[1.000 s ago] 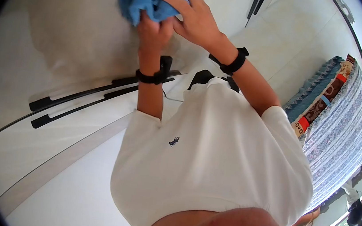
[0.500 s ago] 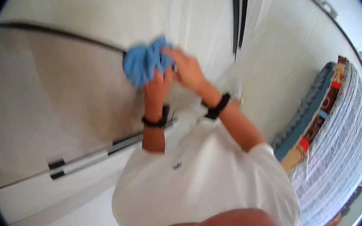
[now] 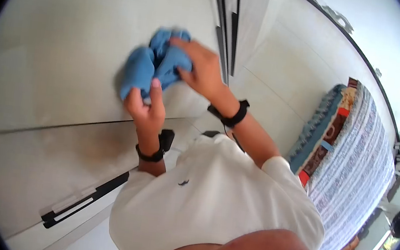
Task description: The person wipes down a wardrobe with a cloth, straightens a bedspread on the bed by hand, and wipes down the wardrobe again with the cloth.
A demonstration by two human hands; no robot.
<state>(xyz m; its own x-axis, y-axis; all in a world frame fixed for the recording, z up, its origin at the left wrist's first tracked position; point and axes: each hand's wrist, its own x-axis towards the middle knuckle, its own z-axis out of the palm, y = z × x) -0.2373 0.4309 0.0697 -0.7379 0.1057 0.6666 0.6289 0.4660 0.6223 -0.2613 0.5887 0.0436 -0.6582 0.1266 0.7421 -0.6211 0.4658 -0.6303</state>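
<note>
A crumpled blue cloth (image 3: 140, 69) is bunched between my two hands, in front of a glossy pale panel (image 3: 68, 70). My left hand (image 3: 147, 109) pinches its lower edge, thumb raised against the fabric. On the other side, my right hand (image 3: 201, 68) has its fingers curled over the upper right part of the cloth. Some fingertips are hidden in the folds. I cannot tell whether the cloth touches the panel. Each wrist wears a black band.
Below the panel, past a dark seam, runs a lower panel with a long black handle (image 3: 85, 201). More black handle strips (image 3: 224, 29) stand at the upper right. A bed with a striped cover (image 3: 353, 162) and layered bedding is on the right, above the tiled floor (image 3: 275, 74).
My hands have drawn slightly apart on the cloth, and its folds have opened between them. The cloth now lies above the panel seam, as the view has also shifted.
</note>
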